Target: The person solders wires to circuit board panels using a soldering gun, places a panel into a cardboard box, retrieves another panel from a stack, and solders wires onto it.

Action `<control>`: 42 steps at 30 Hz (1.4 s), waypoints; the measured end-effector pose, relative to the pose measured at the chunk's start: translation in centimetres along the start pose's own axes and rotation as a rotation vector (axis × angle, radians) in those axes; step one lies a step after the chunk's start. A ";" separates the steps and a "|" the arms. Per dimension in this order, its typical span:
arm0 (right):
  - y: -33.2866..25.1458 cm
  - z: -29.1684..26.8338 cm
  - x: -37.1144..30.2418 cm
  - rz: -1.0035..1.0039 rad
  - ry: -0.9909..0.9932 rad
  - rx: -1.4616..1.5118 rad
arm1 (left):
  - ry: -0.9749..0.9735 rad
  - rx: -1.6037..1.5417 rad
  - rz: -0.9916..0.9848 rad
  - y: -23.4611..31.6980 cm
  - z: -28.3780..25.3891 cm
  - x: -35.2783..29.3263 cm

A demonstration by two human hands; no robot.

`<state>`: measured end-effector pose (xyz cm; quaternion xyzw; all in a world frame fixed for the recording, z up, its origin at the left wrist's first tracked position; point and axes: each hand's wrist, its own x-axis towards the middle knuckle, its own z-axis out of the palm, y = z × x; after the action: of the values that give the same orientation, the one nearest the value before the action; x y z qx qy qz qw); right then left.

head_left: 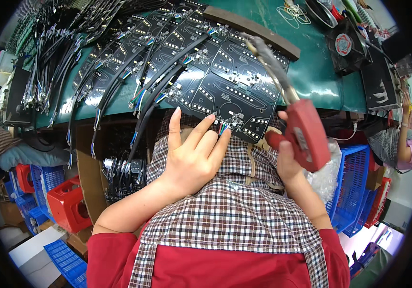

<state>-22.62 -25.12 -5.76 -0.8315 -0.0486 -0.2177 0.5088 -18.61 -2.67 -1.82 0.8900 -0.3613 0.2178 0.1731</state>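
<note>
My right hand (pixel 290 165) grips a red soldering gun (pixel 307 137) by its handle. Its long metal barrel slants up and left over the boards, with a thin tube alongside, slightly blurred. At the near edge of a black circuit board (pixel 234 98), my left hand (pixel 191 158) pinches a few thin coloured wires (pixel 223 128) beside a cluster of small silver parts. Two of its other fingers reach forward, one resting on the board's edge. The left thumb is hidden. This board overhangs the table edge above my checked apron.
More black boards with cables (pixel 153 79) cover the green table (pixel 311 72) to the left. A dark bar (pixel 254 31) lies behind the boards. Bundles of black cables (pixel 54 67) lie far left. A black fan-like box (pixel 347 45) stands right. Blue baskets (pixel 352 182) are below.
</note>
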 end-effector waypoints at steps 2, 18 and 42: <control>-0.7 1.5 1.4 -0.072 -0.053 -0.029 | 0.011 -0.010 0.014 -0.5 -0.3 0.2; -3.3 -1.1 0.4 0.145 -0.317 0.179 | -0.015 -0.040 -0.113 -1.6 -0.3 -1.6; -5.7 -5.4 -4.4 0.293 -0.412 -0.027 | 0.026 -0.052 -0.124 -1.5 -0.3 -1.4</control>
<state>-30.03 -26.42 -0.76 -0.8631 -0.0275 0.0320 0.5032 -18.51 -0.74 -2.45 0.9029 -0.3087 0.2088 0.2143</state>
